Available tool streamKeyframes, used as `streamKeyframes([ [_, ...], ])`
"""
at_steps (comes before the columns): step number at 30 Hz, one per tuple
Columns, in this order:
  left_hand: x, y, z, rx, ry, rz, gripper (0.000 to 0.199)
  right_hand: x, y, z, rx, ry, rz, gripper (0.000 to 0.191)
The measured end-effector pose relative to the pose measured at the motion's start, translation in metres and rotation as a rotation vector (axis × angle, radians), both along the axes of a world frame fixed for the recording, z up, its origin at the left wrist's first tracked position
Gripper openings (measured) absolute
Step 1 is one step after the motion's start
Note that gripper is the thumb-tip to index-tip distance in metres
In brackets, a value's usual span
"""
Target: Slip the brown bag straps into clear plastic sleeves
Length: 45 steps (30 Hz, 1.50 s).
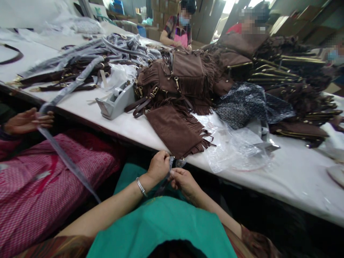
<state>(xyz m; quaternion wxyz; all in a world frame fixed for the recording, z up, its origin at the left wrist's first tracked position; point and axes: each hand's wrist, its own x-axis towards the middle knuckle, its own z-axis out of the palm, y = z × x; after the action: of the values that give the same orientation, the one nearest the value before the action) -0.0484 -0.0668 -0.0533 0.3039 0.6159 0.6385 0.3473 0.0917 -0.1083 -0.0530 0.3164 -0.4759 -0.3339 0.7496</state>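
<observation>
At the table's front edge, my left hand (160,165) is closed on a piece of clear plastic film (171,162). Just to its right, my right hand (184,182) pinches the lower part of the same film. What the film wraps is mostly hidden by my fingers; a dark strip hangs below them. Directly beyond my hands lies a brown fringed bag (176,129), its near corner at the table edge. A small metal clasp shows at that corner, close to my fingers.
A grey tape dispenser (116,102) stands left of the bag. Brown fringed bags (188,68) are heaped behind it. Plastic-wrapped straps (88,68) lie at left, clear plastic bags (236,147) at right. A co-worker's hand (29,121) holds a wrapped strap at far left. Two people work across the table.
</observation>
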Motion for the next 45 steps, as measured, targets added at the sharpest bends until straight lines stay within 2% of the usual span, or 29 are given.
streamKeyframes([
  [6,0.002,0.005,-0.001,-0.261,-0.349,0.046,0.012,-0.005,0.004,-0.006,0.046,-0.093,-0.008,0.035],
  [8,0.001,0.001,0.003,-0.290,-0.423,0.035,0.018,-0.006,0.004,-0.007,0.053,-0.106,-0.025,0.035],
  [11,-0.002,-0.008,0.011,-0.298,-0.428,-0.021,0.028,-0.006,0.004,-0.007,0.105,-0.203,-0.065,0.033],
  [14,-0.002,-0.015,0.015,-0.286,-0.339,-0.107,0.026,-0.007,0.005,-0.007,0.273,-0.365,-0.070,0.029],
  [18,-0.003,-0.014,0.012,-0.287,-0.254,-0.097,0.020,-0.006,0.006,-0.001,0.481,-0.499,-0.045,0.023],
  [21,-0.004,-0.011,0.010,-0.387,-0.312,-0.136,0.020,0.001,0.008,0.005,0.639,-0.615,-0.084,0.017],
  [24,-0.005,-0.011,0.009,-0.437,-0.374,-0.182,0.021,0.008,0.013,0.011,0.893,-0.786,-0.110,0.019],
  [28,-0.005,-0.013,0.008,-0.430,-0.411,-0.186,0.021,0.009,0.022,0.015,1.106,-1.049,-0.014,0.022],
  [33,-0.005,-0.014,0.011,-0.462,-0.500,-0.173,0.019,0.002,0.029,0.017,1.213,-1.308,0.105,0.021],
  [40,-0.003,-0.014,0.013,-0.519,-0.595,-0.162,0.029,0.006,0.035,0.023,1.346,-1.436,0.141,0.021],
  [45,-0.004,-0.014,0.024,-0.709,-0.744,-0.130,0.037,0.007,0.042,0.027,1.370,-1.488,0.154,0.019],
])
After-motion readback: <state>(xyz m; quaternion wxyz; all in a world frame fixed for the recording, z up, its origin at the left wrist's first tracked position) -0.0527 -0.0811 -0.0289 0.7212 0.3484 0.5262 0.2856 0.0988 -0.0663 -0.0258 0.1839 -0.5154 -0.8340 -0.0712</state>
